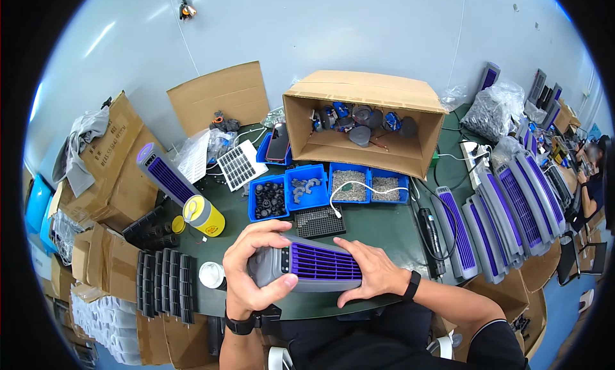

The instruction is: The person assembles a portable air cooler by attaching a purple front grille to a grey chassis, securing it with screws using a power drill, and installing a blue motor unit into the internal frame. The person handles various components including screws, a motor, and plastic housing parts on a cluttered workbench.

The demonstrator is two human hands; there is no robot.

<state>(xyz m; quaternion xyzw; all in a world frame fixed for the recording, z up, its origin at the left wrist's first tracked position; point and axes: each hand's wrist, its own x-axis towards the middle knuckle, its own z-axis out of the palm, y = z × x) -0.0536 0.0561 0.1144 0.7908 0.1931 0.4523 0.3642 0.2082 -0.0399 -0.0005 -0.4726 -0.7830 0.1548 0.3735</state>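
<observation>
Fan (306, 265) held over near edge of table (396, 224): left hand (251, 262) round grey end, right hand (378, 267) on other. Purple grille (328, 263) seated; similar fans (456, 232) right. Underside hidden; can't tell what remains.

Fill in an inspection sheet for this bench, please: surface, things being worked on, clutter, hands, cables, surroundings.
Surface: dark green table.
Work things: grey-purple housing in hand; similar housings at right.
Clutter: open carton of loose parts, blue bins, yellow cup.
Hands: left hand curls its fingers around the housing's grey end; right hand grips the other end.
Cables: white cable over the bins; black cord by a black tool.
Surroundings: pale wall, cartons at left, a person at far right.
</observation>
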